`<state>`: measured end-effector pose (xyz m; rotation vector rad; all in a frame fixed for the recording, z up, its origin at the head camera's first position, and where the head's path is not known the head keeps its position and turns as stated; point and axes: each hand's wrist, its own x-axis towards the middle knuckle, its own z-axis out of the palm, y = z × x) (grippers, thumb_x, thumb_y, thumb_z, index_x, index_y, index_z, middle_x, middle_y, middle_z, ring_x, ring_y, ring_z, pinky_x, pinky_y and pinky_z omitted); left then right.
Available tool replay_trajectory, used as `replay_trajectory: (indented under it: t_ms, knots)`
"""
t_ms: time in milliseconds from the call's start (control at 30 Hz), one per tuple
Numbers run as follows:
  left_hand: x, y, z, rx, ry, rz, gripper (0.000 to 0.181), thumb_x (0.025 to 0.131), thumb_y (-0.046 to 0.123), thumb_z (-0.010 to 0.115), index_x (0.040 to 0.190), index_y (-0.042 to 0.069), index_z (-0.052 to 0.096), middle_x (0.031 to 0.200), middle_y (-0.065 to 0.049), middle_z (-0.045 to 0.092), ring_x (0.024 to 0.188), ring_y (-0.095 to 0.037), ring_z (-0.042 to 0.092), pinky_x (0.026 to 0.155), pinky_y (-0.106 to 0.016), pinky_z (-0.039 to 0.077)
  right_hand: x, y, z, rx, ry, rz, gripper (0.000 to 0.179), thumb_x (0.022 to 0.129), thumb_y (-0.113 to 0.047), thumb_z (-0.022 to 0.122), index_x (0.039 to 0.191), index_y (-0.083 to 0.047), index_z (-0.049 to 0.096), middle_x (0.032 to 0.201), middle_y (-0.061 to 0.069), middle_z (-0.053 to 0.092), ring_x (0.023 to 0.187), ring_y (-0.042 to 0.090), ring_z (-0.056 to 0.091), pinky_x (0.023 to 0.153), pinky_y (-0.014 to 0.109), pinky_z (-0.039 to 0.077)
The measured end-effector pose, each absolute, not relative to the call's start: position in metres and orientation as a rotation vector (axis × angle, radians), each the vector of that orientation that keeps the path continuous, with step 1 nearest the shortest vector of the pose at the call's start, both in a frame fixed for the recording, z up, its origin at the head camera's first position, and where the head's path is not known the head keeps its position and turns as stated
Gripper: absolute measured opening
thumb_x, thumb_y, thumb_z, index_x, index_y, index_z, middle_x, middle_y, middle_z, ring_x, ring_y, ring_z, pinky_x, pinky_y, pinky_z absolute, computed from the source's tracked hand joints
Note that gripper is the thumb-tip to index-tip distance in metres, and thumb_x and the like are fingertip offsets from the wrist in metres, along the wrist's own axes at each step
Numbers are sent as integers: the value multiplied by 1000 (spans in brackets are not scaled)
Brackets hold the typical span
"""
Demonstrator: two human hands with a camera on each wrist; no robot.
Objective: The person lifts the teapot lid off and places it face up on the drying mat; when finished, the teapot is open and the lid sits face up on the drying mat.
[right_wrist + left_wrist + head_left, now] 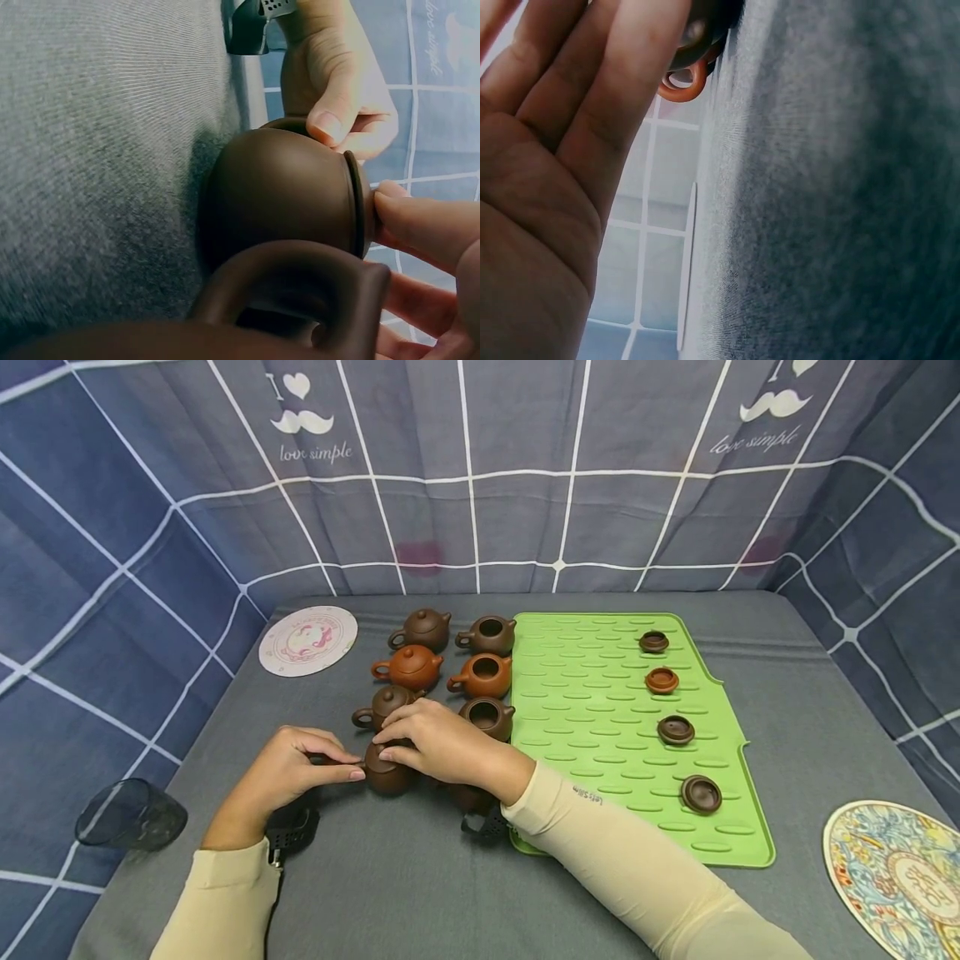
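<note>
At the front of the left column stands a dark brown teapot (pixel 387 778). My left hand (pixel 288 770) pinches its handle between thumb and fingers. From above, my right hand (pixel 442 742) holds the teapot's lid (pixel 361 206) by the knob, with the lid seated at the rim in the right wrist view. Behind this pot are a brown lidded teapot (pixel 387 702), a reddish-orange one (pixel 414 670) and another dark brown one (pixel 426 628). The right wrist and hand partly cover the nearest pots of the right column.
Lidless teapots (pixel 484 677) form a second column beside the green mat (pixel 585 693). Several lids lie along the mat's right side, including a reddish-orange lid (pixel 662 680). A pink-white disc (pixel 309 641), a patterned round mat (pixel 900 868) and a dark glass (pixel 131 815) are near the edges.
</note>
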<state>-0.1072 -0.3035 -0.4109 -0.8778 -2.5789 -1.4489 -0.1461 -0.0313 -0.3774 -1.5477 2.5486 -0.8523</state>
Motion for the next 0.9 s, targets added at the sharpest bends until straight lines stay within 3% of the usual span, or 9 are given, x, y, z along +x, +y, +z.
replay_trajectory:
  t_ms: [200, 600, 900]
  knots:
    - [-108, -302, -411, -888, -2571, -1414, 26, 71, -14, 91, 83, 8, 84, 79, 2, 75, 67, -14, 68, 58, -27, 53, -146, -32, -380, -1580, 2557, -931, 25, 104, -21, 72, 126, -10, 78, 129, 5, 72, 126, 21, 61, 115, 35, 35]
    - [-109, -305, -411, -926, -2560, -1444, 27, 76, -3, 93, 86, 21, 86, 82, 8, 76, 71, -15, 70, 61, -26, 54, -144, -34, -381, -1664, 2541, -1018, 19, 101, -16, 74, 119, -9, 79, 121, 3, 74, 119, 19, 65, 106, 31, 43]
    - [-108, -302, -410, -920, -2568, -1424, 28, 74, -9, 92, 85, 16, 85, 81, 6, 76, 69, -14, 69, 59, -25, 52, -144, -35, -381, -1699, 2528, -1060, 17, 102, -16, 73, 118, -10, 78, 120, 1, 74, 116, 17, 64, 105, 29, 42]
